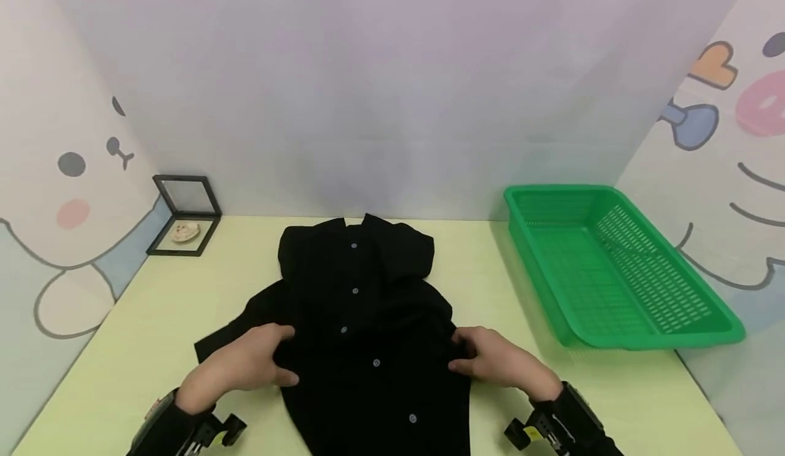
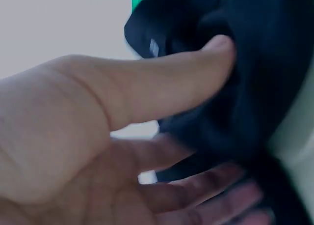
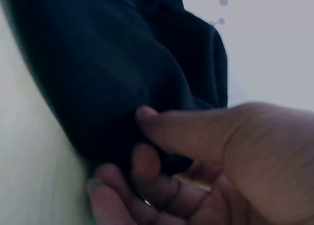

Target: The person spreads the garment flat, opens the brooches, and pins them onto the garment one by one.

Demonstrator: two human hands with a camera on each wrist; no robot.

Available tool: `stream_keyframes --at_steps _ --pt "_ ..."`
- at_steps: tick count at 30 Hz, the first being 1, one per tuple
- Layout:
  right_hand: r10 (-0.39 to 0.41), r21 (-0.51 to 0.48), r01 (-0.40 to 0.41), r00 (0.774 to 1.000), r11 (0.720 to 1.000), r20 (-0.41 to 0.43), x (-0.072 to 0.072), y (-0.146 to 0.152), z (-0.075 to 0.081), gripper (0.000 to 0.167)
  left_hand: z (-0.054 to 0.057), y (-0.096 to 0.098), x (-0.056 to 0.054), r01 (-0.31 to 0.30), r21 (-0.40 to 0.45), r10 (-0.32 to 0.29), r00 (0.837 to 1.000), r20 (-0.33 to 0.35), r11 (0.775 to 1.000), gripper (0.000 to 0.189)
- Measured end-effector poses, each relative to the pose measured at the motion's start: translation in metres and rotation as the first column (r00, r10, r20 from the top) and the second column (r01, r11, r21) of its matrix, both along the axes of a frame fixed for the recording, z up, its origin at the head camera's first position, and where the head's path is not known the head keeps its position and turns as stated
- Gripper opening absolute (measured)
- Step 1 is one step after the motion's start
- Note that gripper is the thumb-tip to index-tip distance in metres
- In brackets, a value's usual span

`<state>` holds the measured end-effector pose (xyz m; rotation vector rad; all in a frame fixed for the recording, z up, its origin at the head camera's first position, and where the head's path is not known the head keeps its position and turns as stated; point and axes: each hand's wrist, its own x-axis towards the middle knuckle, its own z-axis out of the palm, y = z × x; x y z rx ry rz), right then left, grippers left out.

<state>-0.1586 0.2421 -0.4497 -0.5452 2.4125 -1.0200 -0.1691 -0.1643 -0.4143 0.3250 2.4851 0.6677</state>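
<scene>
A black short-sleeved shirt [image 1: 368, 320] with pale buttons lies front up, its collar toward the back wall and its lower part running out of the head view. On its left edge, near a spread sleeve, is my left hand [image 1: 254, 360]. The left wrist view shows that thumb [image 2: 171, 82] stretched against the dark cloth, with the other fingers fairly straight and apart from it. My right hand [image 1: 499, 360] holds the shirt's right edge. Its fingers [image 3: 147, 163] are curled at the cloth in the right wrist view, the thumb close above them; the exact contact is partly hidden.
A green plastic basket [image 1: 540, 289] stands on the table's right side. At the back left is an opened black-framed case [image 1: 205, 238] with a small pale object [image 1: 185, 232] in it. A pale curtain-like wall [image 1: 392, 101] closes off the back of the yellowish table [image 1: 153, 320].
</scene>
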Motion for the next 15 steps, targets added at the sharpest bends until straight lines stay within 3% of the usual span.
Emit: stream_keyframes --at_steps 2,5,7,9,11,12,13,15 --pt "0.053 -0.017 -0.053 0.998 0.998 0.025 0.001 -0.006 0.003 0.017 -0.004 0.007 0.001 -0.015 0.03 0.016 0.999 -0.05 0.999 0.064" --pt "0.135 -0.03 -0.133 0.987 0.991 0.086 0.005 -0.015 0.01 0.026 -0.009 0.012 0.0 0.007 0.052 0.004 0.978 -0.21 0.999 0.027" --pt "0.208 -0.052 -0.203 0.97 0.978 0.128 0.008 -0.018 0.017 0.032 -0.008 0.008 -0.004 0.0 0.046 0.015 0.948 -0.319 0.999 0.01" --pt "0.295 -0.098 -0.28 0.935 0.955 0.197 0.01 -0.02 0.023 0.029 -0.004 0.001 -0.009 -0.024 0.031 0.035 0.904 -0.426 0.999 0.004" --pt "0.37 -0.152 -0.342 0.899 0.927 0.236 0.009 -0.02 0.027 0.022 0.002 -0.006 -0.014 -0.088 0.025 0.089 0.864 -0.496 0.996 0.013" --pt "0.382 -0.168 -0.349 0.89 0.922 0.247 0.008 -0.02 0.027 0.018 0.004 -0.009 -0.016 -0.118 0.034 0.119 0.852 -0.509 0.992 0.017" --pt "0.377 -0.17 -0.343 0.894 0.924 0.242 0.007 -0.02 0.027 0.015 0.005 -0.011 -0.017 -0.134 0.038 0.134 0.846 -0.516 0.99 0.024" --pt "0.311 -0.143 -0.287 0.931 0.947 0.19 0.004 -0.022 0.022 0.015 0.003 -0.014 -0.019 -0.143 0.036 0.143 0.871 -0.47 0.989 0.039"
